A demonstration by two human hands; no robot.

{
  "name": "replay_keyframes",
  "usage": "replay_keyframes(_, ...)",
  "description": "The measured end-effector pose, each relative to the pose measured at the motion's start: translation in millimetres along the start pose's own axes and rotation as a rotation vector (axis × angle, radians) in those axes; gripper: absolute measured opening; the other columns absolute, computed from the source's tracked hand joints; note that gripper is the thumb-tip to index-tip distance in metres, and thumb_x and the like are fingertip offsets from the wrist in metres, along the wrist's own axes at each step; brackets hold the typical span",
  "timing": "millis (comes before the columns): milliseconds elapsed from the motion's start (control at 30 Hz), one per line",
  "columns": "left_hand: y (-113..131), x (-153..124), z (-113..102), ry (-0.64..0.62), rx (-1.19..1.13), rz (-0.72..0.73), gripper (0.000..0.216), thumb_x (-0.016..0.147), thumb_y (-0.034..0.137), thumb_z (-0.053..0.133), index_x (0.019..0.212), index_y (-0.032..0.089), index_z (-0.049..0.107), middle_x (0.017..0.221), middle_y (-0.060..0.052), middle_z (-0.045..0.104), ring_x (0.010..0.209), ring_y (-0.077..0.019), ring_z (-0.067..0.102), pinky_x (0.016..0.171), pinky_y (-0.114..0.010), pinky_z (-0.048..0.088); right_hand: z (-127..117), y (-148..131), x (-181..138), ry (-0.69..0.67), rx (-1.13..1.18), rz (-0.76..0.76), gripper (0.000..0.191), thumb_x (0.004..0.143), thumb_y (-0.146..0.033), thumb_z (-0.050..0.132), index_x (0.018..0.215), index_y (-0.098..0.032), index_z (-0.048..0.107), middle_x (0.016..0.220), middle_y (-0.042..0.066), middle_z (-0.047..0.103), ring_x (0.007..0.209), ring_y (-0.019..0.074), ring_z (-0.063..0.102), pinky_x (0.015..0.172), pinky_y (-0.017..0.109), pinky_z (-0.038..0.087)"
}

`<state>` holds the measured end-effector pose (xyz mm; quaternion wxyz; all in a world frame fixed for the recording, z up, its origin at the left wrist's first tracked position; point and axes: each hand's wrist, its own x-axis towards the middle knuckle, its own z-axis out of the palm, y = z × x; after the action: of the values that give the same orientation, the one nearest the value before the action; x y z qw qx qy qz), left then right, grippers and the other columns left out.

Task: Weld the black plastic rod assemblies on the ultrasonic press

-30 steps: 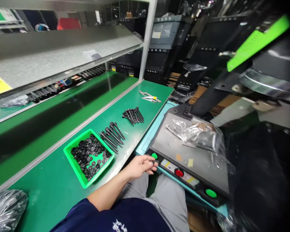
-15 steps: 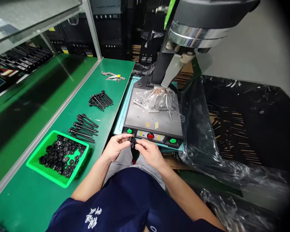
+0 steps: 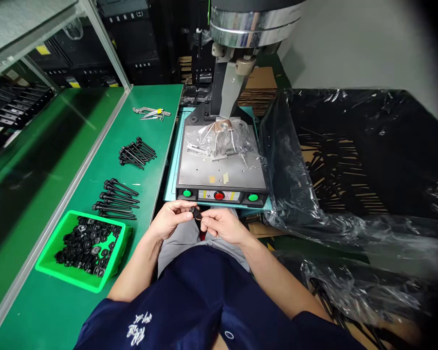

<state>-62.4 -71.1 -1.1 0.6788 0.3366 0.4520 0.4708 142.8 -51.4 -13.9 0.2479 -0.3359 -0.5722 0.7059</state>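
At lower centre the left hand (image 3: 170, 219) and right hand (image 3: 223, 226) meet, fingertips of both pinched on a small black part (image 3: 195, 212) just below the press's button panel (image 3: 219, 195). A green tray (image 3: 65, 278) of black pieces (image 3: 85, 240) and rows of black pins (image 3: 118, 199) lie left; clear plastic sheeting (image 3: 295, 194) crowds the right.

Both hands meet over the lap, just near of the press base (image 3: 222, 171): left hand (image 3: 171, 219) and right hand (image 3: 222, 226) pinch one small black part (image 3: 195, 212) between their fingertips. Left on the green bench (image 3: 76, 301) sit a tray (image 3: 47, 260) of black parts and rows of black pins (image 3: 117, 200).
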Motion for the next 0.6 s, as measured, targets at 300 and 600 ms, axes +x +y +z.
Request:
replay_keyframes(300,15.0,-0.8,0.1,-0.048,0.284,0.014,0.036,0.063,0.027,0.086,0.098,0.018,0.079,0.103,-0.01,0.075,0.094,-0.0232,0.067,0.09,-0.039,0.053,-0.9,-1.3,-11.0,0.137,-0.326,-0.13,0.026,0.093,-0.035,0.052,0.092,-0.019,0.073,0.072,0.002,0.068,0.058,0.0142,0.055,0.055,0.026,0.042)
replay_keyframes(600,10.5,5.2,5.6,-0.095,0.362,-0.028,0.039,0.069,0.031,0.083,0.106,0.02,0.077,0.112,-0.01,0.072,0.103,-0.0242,0.065,0.098,-0.041,0.048,-8.1,2.9,-11.4,0.186,-0.354,-0.152,0.021,0.091,-0.029,0.053,0.085,-0.019,0.07,0.073,0.002,0.069,0.066,0.0153,0.059,0.063,0.027,0.044)
